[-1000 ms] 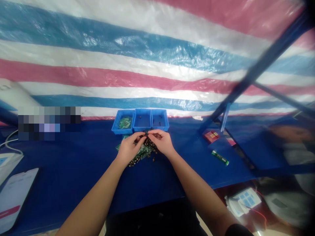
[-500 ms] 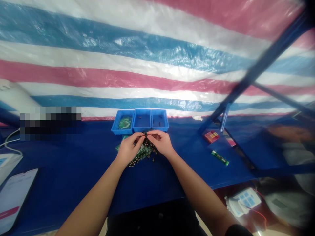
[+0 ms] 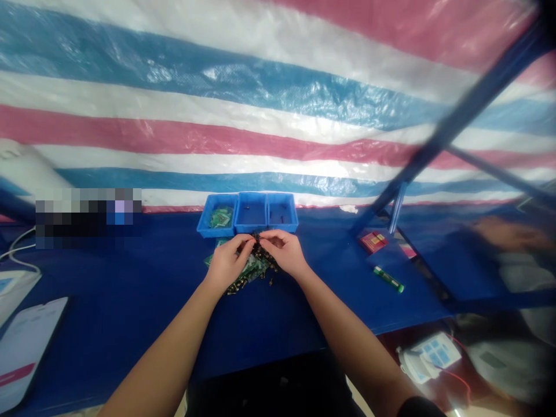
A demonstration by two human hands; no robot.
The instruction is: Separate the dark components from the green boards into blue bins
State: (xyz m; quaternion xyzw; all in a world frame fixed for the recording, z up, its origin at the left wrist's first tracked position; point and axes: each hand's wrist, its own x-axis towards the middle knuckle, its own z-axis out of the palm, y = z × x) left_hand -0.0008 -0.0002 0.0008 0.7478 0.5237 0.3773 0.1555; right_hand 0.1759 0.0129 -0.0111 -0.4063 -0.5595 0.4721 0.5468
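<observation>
My left hand [image 3: 228, 260] and my right hand [image 3: 284, 250] meet over a pile on the blue table, thumbs and forefingers pinched close together. Whatever sits between the fingertips is small and dark, too small to name. Under and between the hands lies a heap of small brass-and-black metal parts [image 3: 266, 259], some spilling toward me. Mixed in with it is a green clear plastic bag [image 3: 254, 268], partly covered by my left hand. Just behind stand three blue bins: the left bin [image 3: 212, 233] holds green pieces, the middle bin [image 3: 251, 228] and right bin [image 3: 283, 228] a few small dark bits.
A phone [image 3: 32, 347] lies at the left edge of the blue table [image 3: 130, 301]. To the right are a green tube [image 3: 388, 279] and a red box [image 3: 372, 241], near a blue metal frame [image 3: 430, 136]. Striped plastic sheeting [image 3: 260, 133] hangs behind. At far right a person's arm [image 3: 508, 234] is blurred.
Both hands stay pinched together over the pile, with hardly any visible movement. The phone's screen shows different content.
</observation>
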